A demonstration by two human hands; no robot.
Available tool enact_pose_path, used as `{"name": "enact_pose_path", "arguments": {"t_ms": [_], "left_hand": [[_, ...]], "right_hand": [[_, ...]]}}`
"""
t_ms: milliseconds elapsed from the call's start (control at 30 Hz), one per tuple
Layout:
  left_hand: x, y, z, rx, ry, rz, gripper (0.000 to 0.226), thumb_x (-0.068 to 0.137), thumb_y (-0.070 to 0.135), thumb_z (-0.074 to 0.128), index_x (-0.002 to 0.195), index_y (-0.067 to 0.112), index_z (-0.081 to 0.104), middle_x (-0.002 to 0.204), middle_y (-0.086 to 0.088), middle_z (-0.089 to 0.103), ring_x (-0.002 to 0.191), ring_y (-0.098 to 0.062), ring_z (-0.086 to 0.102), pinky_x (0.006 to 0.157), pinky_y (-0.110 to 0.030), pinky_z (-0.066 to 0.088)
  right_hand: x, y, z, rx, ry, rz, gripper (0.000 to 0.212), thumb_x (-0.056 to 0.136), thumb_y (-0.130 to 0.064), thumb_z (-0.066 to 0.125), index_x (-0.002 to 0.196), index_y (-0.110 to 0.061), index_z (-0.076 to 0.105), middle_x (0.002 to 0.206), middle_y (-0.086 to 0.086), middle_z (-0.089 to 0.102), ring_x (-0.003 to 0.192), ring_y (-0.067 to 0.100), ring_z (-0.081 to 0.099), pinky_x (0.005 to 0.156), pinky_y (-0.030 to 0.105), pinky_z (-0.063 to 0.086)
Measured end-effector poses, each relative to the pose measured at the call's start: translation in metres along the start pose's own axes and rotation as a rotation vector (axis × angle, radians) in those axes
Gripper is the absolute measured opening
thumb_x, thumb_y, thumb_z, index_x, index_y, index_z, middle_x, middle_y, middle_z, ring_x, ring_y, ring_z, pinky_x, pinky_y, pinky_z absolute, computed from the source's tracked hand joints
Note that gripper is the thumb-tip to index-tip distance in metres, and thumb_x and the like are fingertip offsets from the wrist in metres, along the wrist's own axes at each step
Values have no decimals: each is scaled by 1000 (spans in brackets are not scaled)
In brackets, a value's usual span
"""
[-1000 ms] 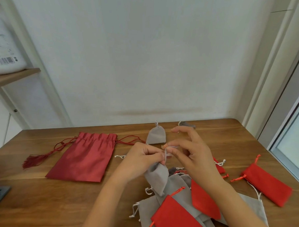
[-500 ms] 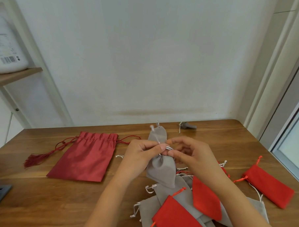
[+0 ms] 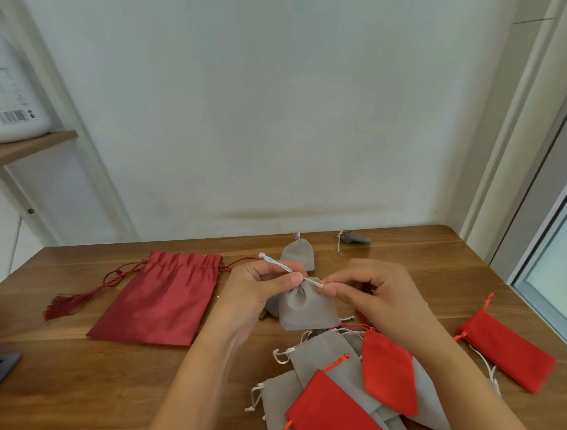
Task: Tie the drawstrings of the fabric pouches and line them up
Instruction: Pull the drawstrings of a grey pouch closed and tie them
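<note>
Left of the left hand, a large dark-red pouch point(image 3: 161, 300) lies flat on the bench point(image 3: 73, 384). The left hand point(image 3: 256, 288) pinches one end of the white drawstring point(image 3: 275, 263). The small grey pouch point(image 3: 307, 308) hangs between both hands, neck up. The right hand point(image 3: 379, 293) pinches the other end beside the left thumb, so the cord runs sideways across the cinched neck, both hands equally near. Just beyond the hands lies a closed grey pouch point(image 3: 298, 254); the bench beside it is bare for lining up. The untied pile point(image 3: 333, 379) sits nearer the person, and a red pouch point(image 3: 510, 351) lies right of the right hand.
</note>
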State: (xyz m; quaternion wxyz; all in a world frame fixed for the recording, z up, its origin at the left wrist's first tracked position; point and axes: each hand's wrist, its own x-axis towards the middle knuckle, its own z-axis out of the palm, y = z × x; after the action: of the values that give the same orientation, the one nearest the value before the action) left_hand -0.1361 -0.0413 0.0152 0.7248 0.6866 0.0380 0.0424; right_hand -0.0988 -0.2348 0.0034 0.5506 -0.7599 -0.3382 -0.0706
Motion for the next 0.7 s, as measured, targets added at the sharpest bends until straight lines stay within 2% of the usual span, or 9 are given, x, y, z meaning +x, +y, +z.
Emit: {"name": "enact_pose_path", "arguments": {"t_ms": [67,133,233,300,400,467,533,700], "left_hand": [[-2,1,0,23,-22,40,11,72,3,72,75,14,75,75,0,74,69,-6,67,61,-14,49],[-4,3,0,80,-38,97,16,76,-4,70,79,12,72,73,2,74,68,-5,67,59,-13,48],[-5,3,0,189,-66,197,17,76,1,74,82,17,71,79,1,74,76,-10,67,67,-18,50],[-6,2,1,247,-89,258,20,75,4,76,81,22,70,82,1,73,80,-18,65,73,-28,49],[-8,-1,6,293,-119,314,24,77,8,78,81,27,64,81,3,70,81,-27,62,76,-36,50],[-10,-2,9,305,-105,330,26,78,11,78,80,27,58,82,2,69,82,-28,63,76,-39,51],[-10,-3,10,335,-82,339,31,80,9,76,77,28,52,83,0,70,84,-24,66,76,-41,52],[-10,-7,11,437,-42,411,37,80,2,70,67,24,43,80,4,66,76,-9,62,68,-22,48]], "right_hand": [[-1,-2,-2,33,-45,10,6,78,-34,74,80,-31,78,72,-4,69,64,16,57,58,23,43],[-1,-3,-3,54,-45,-13,19,81,-43,72,76,-26,78,73,-1,66,65,18,56,59,25,42],[2,0,-4,61,36,-1,29,82,-51,61,75,-25,72,80,-1,65,72,16,58,66,31,46],[3,2,-1,91,23,63,19,84,-43,67,85,-25,70,87,-4,68,81,15,64,74,35,52],[2,6,9,222,-75,117,17,85,-19,71,100,-15,67,101,-1,71,99,12,67,85,24,52],[2,5,13,306,-87,133,21,81,-13,71,101,-9,64,100,4,71,97,14,67,84,21,50],[3,5,14,334,-73,156,23,78,-15,73,98,-8,64,95,6,72,92,13,68,81,20,50],[3,4,15,352,-31,180,19,73,-14,76,86,-7,64,80,0,70,78,8,65,70,18,49]]}}
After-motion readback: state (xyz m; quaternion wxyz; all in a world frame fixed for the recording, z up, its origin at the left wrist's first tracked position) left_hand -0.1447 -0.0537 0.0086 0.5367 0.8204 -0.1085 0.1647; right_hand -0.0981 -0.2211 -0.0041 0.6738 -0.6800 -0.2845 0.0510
